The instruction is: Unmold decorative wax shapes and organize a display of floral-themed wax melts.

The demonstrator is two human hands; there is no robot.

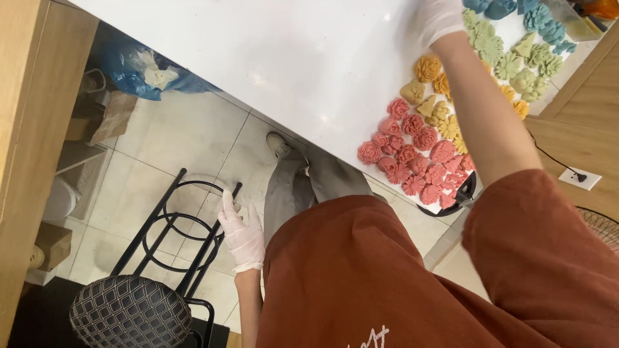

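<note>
Where the view starts at the left, a blue plastic bag [145, 71] lies on the tiled floor [193, 135] under the edge of the white tabletop [290, 58], and a black metal stool frame with ring braces [174, 225] stands lower down beside a dark grid-patterned cushion [129, 312]. Left hand [242, 235], in a pale glove, hangs low by the stool frame, fingers loosely extended and holding nothing; it is just beside the frame's upper bar, contact uncertain. Grey trouser leg [303, 187] and rust-brown shirt [387, 277] fill the middle. Further right, moulded flower-shaped pieces lie in colour groups on the tabletop: pink ones [416, 158] nearest the body, yellow-orange ones [432, 87] beyond, green ones [516, 58] and blue ones [548, 22] farthest. Right hand [435, 19], gloved, reaches over the tabletop at the frame's top edge, just left of the green pieces; its fingers are cut off, so their grip cannot be told. This hand is far nearer the pieces.
</note>
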